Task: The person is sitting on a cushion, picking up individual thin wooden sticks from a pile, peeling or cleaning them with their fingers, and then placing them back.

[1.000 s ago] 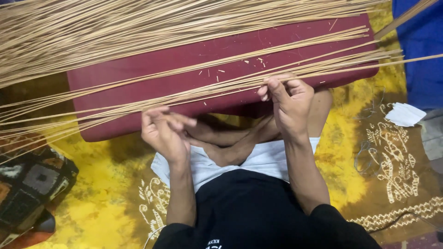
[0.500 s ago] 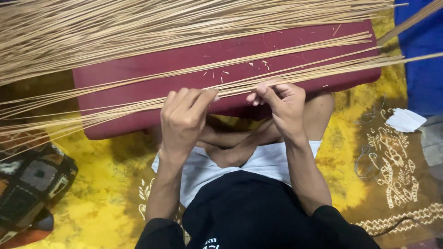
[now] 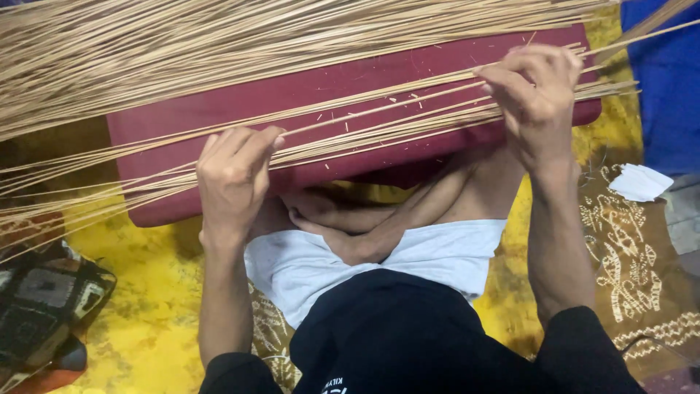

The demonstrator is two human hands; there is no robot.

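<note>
Far left, a patchwork cushion point(image 3: 44, 306) in dark and pale squares is seen lying on the yellow patterned cloth point(image 3: 146, 292) that's spread over the floor. Above it, a big spread of thin tan sticks point(image 3: 219, 44) is fanned across the whole top of the view, running left to right with a slight upward slant.

Next comes the left hand point(image 3: 235, 175), curled closed around a small bunch of those sticks, thumb and fingertips pinched together right at the near edge of a dark red cushion point(image 3: 350, 102). That cushion is laid flat ahead of the crossed legs, with little pale splinters scattered over it. The gripped bunch is stretched over the red surface, slanting up toward the right.

In the middle, white shorts point(image 3: 437, 252) and a black top point(image 3: 408, 335) are seen, with bare feet tucked under the cushion's edge.

Further right, the right hand point(image 3: 536, 91) is raised higher than the left, fingers hooked down and closed over the same run of sticks near the cushion's right end. How many are actually held there can't be told.

Far right, a crumpled white scrap point(image 3: 640, 182) is left on a brown printed cloth point(image 3: 627, 263), and a blue fabric point(image 3: 667, 80) is seen at the top corner.
</note>
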